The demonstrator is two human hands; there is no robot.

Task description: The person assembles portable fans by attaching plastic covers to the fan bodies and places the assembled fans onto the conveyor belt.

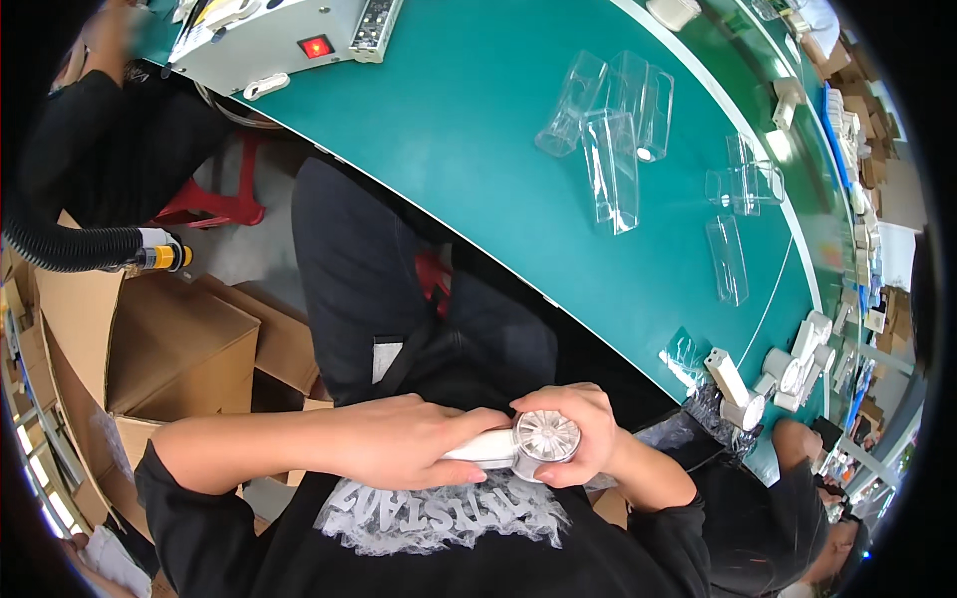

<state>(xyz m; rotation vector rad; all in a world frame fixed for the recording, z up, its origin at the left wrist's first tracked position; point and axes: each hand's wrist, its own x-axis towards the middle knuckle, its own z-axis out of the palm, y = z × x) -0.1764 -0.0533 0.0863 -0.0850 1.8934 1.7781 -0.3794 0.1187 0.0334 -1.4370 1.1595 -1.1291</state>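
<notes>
A white fan (533, 441), held close.
The left hand (424, 444) grips the handle (485, 450); the right hand (590, 427) curls its fingers round the head (549, 436), likely to steady it.

Bright; glare on clear boxes (611, 171); edges bent, rim black.

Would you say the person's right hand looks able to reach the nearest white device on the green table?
Probably yes, once free: the right hand holds a white fan. The white device lies near the green table's edge, partly uncovered, though crumpled plastic beside it may slightly hinder.
</notes>
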